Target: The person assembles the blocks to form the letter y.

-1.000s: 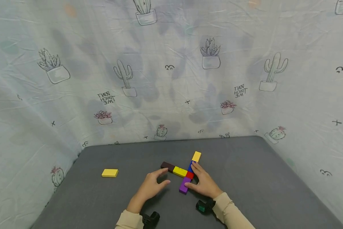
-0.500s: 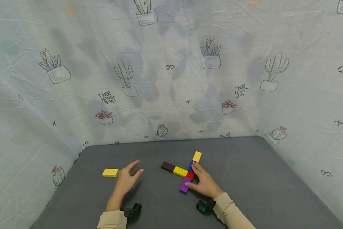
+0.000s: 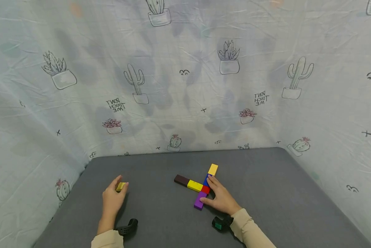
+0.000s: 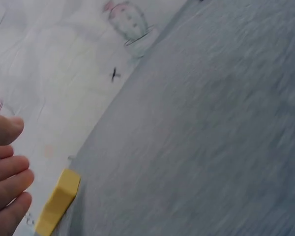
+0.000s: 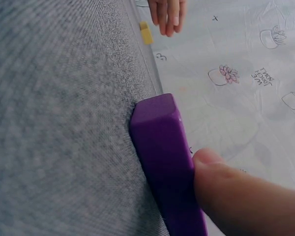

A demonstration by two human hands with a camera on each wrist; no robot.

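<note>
At the left of the table, my left hand [image 3: 112, 203] hovers over a loose yellow block [image 3: 120, 187], thumb and fingers apart and straight. A gap shows between those fingers and the yellow block [image 4: 59, 201] in the left wrist view. My right hand [image 3: 221, 199] rests on a joined row of blocks: its thumb touches the purple block [image 3: 199, 203], and its fingertips lie on the blue block [image 3: 206, 180]. Between these sits a red block [image 3: 205, 189]. The thumb [image 5: 211, 172] presses the edge of the purple block [image 5: 162, 147] in the right wrist view.
A yellow block [image 3: 213, 169] continues the row beyond the blue one. From the red block, a bright yellow block [image 3: 194, 185] and a dark brown block [image 3: 181, 180] branch left. The grey table [image 3: 154, 165] ends at a patterned cloth [image 3: 179, 120] behind and at the sides.
My left hand has moved left, from beside the dark brown block to above the loose yellow block. The right hand and the joined blocks have stayed in place.
</note>
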